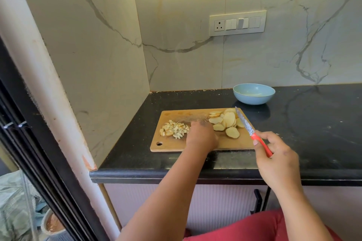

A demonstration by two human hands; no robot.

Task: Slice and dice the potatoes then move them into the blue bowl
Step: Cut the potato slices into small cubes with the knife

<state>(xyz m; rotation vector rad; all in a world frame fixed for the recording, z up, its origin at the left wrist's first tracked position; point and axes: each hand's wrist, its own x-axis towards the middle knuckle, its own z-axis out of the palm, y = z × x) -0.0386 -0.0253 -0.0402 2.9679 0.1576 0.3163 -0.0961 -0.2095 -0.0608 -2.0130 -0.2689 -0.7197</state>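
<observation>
A wooden cutting board lies on the black counter. A pile of diced potato sits on its left part. Several round potato slices lie on its right part. My left hand rests on the board between the two piles, its fingers blurred and hidden from view. My right hand grips the red handle of a knife, blade pointing up and left over the slices. The blue bowl stands behind the board, near the wall, and looks empty.
The black counter runs to the right, with marble walls behind and on the left. A switch panel is on the back wall. The counter's front edge is just below the board.
</observation>
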